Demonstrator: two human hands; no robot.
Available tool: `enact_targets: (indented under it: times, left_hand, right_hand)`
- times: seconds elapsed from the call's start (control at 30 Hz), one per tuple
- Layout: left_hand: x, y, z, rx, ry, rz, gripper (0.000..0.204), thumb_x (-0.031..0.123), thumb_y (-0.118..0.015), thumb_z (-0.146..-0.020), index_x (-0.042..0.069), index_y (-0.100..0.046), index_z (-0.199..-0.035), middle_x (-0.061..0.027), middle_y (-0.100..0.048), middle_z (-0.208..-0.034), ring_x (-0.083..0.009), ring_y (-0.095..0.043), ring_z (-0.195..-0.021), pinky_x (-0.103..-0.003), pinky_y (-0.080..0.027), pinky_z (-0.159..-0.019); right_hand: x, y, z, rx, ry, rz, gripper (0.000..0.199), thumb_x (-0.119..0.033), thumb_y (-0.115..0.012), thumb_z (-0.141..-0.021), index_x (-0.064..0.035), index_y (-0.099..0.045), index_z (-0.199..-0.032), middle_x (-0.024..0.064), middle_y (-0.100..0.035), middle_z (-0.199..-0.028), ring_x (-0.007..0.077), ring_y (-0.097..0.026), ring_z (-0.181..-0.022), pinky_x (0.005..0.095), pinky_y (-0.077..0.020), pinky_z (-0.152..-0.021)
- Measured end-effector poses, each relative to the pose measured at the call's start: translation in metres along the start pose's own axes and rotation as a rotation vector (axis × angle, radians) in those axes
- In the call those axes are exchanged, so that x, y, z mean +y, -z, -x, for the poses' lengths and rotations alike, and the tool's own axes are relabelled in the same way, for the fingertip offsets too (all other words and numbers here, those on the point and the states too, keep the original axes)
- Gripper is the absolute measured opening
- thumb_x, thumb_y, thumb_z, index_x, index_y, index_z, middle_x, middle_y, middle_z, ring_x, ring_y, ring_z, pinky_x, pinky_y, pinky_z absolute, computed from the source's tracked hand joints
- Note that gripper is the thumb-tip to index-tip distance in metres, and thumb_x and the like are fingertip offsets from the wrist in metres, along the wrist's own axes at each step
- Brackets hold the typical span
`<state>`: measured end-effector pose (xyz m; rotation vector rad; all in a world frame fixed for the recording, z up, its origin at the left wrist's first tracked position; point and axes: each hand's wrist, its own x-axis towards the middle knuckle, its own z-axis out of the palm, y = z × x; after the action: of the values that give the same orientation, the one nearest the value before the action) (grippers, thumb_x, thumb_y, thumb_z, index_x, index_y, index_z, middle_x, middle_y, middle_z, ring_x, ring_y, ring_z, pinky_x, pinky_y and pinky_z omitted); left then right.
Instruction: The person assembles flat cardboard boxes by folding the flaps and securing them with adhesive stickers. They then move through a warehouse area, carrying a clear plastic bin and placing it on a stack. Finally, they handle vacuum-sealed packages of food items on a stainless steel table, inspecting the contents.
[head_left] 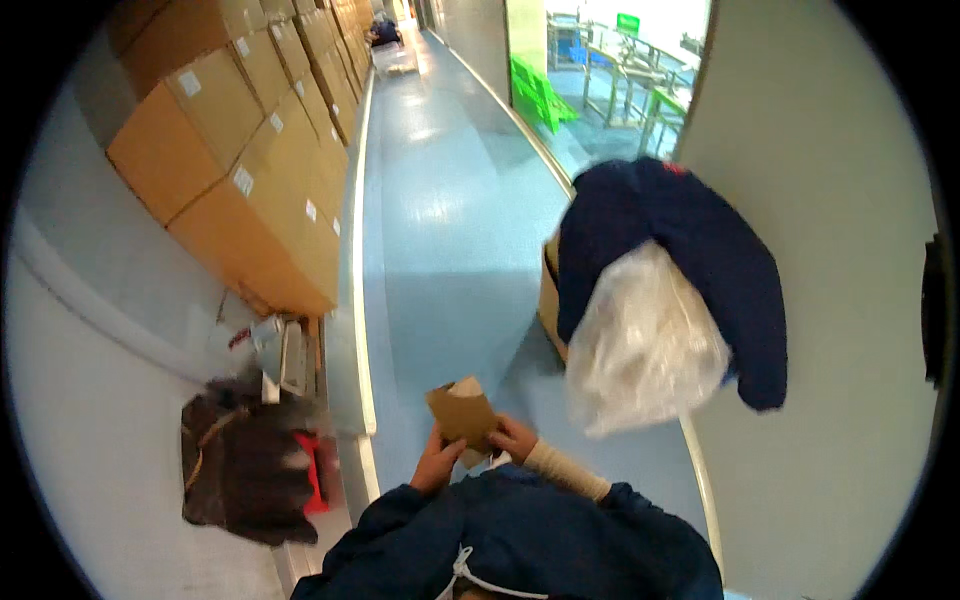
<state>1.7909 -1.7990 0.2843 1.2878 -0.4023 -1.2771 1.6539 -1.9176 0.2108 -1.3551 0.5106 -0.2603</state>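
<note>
Both hands gripped the small folded brown cardboard piece [463, 413], left hand [436, 462] below-left, right hand [514, 438] below-right, its long axis tilted up-left.

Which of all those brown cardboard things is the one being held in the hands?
The small folded cardboard piece, gripped between the left hand and right hand. The big cardboard boxes sit stacked along the left wall, untouched.

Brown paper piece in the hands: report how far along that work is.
Done: nothing finished shows. In hand: the left hand and right hand both grip a small brown paper piece over the blue floor. Left: cannot tell; stacked cardboard boxes line the left wall, and a white plastic bag hangs under a navy garment.
</note>
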Motion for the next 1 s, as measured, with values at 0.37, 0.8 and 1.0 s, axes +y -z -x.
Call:
enact_targets:
  times: [0.37,0.8,1.0]
  left_hand:
    - [0.181,0.104,-0.257,0.216,-0.205,0.03,0.037,0.009,-0.042,-0.084,0.005,-0.032,-0.12,-0.011,-0.044,-0.113,-0.0254,-0.047,-0.104,-0.039,-0.041,-0.088]
    - [0.413,0.178,-0.686,-0.122,0.008,-0.13,0.02,0.013,-0.043,-0.087,0.002,-0.044,-0.104,-0.0104,-0.051,-0.096,-0.0198,-0.053,-0.086,-0.032,-0.044,-0.078]
    - [0.463,0.228,-0.912,-0.042,0.064,-0.3,0.024,0.013,-0.045,-0.086,0.001,-0.043,-0.106,-0.0118,-0.053,-0.094,-0.0209,-0.055,-0.083,-0.035,-0.046,-0.075]
  right_hand:
    - [-0.124,0.056,-0.354,-0.335,0.173,0.363,0.037,-0.018,-0.054,-0.079,-0.001,-0.041,-0.109,0.0151,-0.057,-0.089,0.0209,-0.056,-0.076,0.0316,-0.0459,-0.067]
    - [-0.191,0.327,-0.681,0.278,0.058,-0.262,0.037,-0.018,-0.057,-0.077,0.0006,-0.047,-0.108,0.0067,-0.057,-0.087,0.0142,-0.054,-0.071,0.0277,-0.0468,-0.063]
    - [-0.191,0.47,-0.798,0.563,-0.057,-0.112,0.035,-0.015,-0.051,-0.076,0.0035,-0.048,-0.106,0.0094,-0.057,-0.085,0.0167,-0.055,-0.071,0.0285,-0.0471,-0.06]
